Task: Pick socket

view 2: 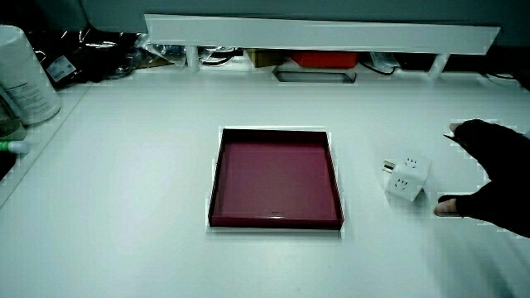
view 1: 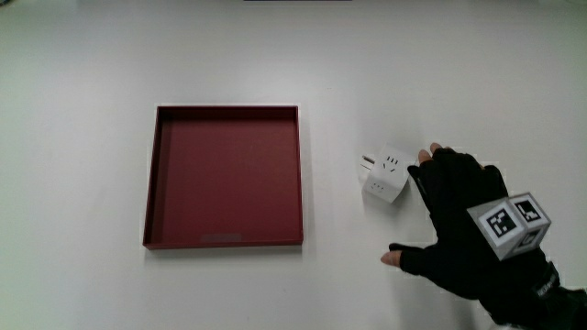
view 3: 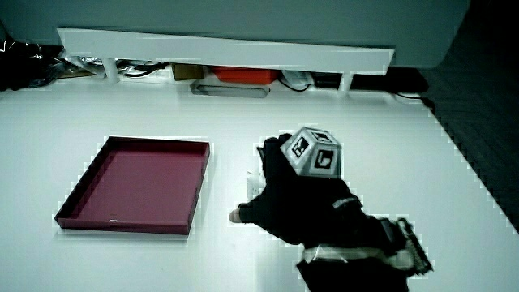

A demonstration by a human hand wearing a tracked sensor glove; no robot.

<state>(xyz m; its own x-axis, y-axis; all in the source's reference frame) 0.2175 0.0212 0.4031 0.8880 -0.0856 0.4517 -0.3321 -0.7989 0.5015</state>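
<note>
From above, we see the socket on the bare table between the tray and our hand, just off the fingertips. Fingers and thumb are spread, holding nothing, the gap between them facing the socket. In a side view the socket sits in that gap, near the hand. In a side view our hand almost wholly hides it. We judge a short reach toward the tray closes the grip.

We count one white socket cube, one shallow red tray, one gloved hand bearing one patterned cube, one white container at the table's edge
</note>
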